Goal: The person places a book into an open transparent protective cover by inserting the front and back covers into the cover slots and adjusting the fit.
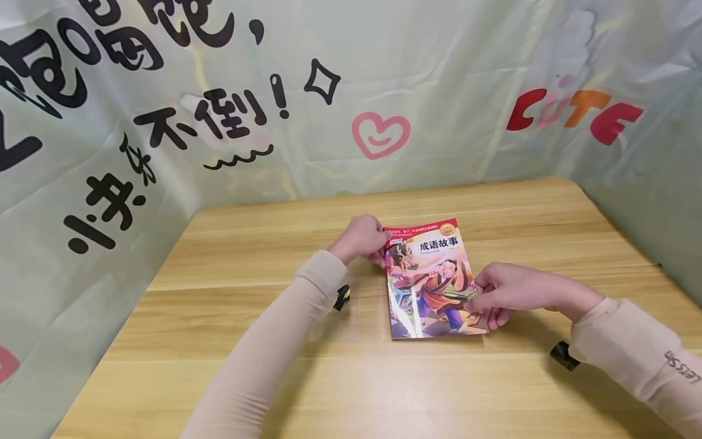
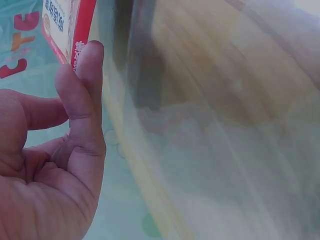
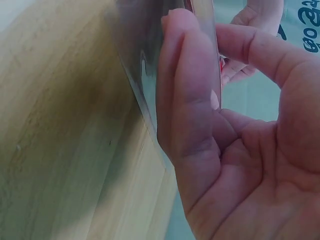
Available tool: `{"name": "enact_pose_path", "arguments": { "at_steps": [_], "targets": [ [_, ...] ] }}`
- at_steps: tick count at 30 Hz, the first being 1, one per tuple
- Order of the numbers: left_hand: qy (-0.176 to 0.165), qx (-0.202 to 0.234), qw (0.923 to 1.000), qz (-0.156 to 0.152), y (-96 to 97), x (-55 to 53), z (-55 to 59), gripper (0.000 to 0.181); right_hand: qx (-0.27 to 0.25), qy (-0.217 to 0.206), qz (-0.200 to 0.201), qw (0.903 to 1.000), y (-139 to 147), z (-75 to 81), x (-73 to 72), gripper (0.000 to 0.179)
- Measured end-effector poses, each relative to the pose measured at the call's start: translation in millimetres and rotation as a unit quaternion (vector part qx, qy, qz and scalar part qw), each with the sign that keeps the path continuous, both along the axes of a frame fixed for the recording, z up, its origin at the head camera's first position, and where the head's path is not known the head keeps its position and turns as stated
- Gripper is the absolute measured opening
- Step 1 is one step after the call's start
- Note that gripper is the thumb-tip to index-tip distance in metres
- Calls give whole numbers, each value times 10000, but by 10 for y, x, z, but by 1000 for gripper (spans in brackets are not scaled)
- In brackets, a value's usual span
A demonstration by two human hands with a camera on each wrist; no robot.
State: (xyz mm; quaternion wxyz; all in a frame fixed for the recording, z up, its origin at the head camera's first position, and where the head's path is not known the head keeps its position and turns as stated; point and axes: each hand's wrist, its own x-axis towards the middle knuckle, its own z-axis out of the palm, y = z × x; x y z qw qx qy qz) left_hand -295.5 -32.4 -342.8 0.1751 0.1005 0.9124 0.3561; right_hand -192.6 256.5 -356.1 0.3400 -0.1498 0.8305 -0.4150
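Note:
A children's storybook [image 1: 430,280] with a glossy, colourful cover and a red band along its top faces up between my hands in the head view. My left hand [image 1: 363,238] pinches its upper left corner. In the left wrist view the red spine [image 2: 84,25] shows above that hand's fingertips. My right hand [image 1: 518,291] grips the lower right edge, thumb on the cover and fingers underneath. The right wrist view shows these fingers [image 3: 192,95] flat along the shiny back cover [image 3: 142,55], which stands off the wood at a slant.
The book is over the middle of a light wooden table [image 1: 247,244]. A pale printed cloth [image 1: 450,73] with black characters, a pink heart and the word CUTE hangs behind and beside it. A small black device [image 1: 563,355] shows below the right cuff, another [image 1: 342,297] by the left sleeve.

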Motion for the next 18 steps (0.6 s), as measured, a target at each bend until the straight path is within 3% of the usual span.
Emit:
{"name": "enact_pose_path", "arguments": {
  "at_steps": [4, 13, 18],
  "targets": [
    [131, -300, 9994, -65, -3, 1, -27, 35, 67, 52, 50, 10000, -5, -16, -6, 22],
    [-4, -500, 9987, -20, 11, -13, -106, 37, 285, 185, 116, 9994, -31, -82, -33, 19],
    [-74, -959, 9953, -147, 44, -40, -129, 44, 445, 263, 92, 9986, -59, -77, -26, 18]
  ]
}}
